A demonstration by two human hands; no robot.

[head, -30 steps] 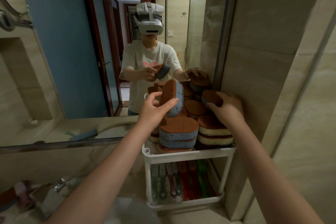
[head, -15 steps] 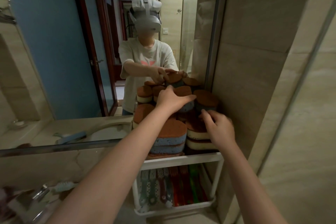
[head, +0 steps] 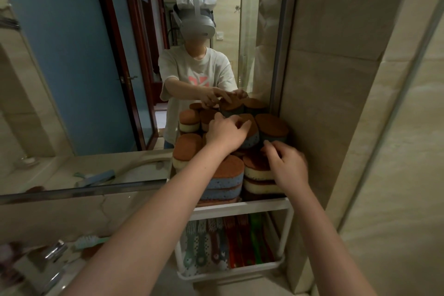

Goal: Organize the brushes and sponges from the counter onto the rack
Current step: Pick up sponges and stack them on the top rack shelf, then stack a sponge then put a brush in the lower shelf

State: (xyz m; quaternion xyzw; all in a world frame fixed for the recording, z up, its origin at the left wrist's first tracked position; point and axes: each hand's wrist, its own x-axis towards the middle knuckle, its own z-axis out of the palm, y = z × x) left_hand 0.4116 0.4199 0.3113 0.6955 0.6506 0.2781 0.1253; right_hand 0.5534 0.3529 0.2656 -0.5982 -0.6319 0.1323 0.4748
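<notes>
Two hands are seen in the head view over a white rack [head: 240,207] set against the mirror [head: 79,79] and the tiled wall. The left hand [head: 225,134] is laid on a blue sponge [head: 251,135] with a brown scouring top, at the top of the pile, its fingers curled loosely around it. At 4 o'clock from it, the right hand [head: 287,167] is blurred; its fingers are bent over the cream sponges [head: 258,175], and whether anything is gripped cannot be told. Blue sponges [head: 222,184] are stacked on the upper shelf beside them. Brushes [head: 223,245] are laid side by side on the lower shelf. At 8 o'clock, one green brush [head: 90,240] is left on the table [head: 149,279], near the tap [head: 51,251].
</notes>
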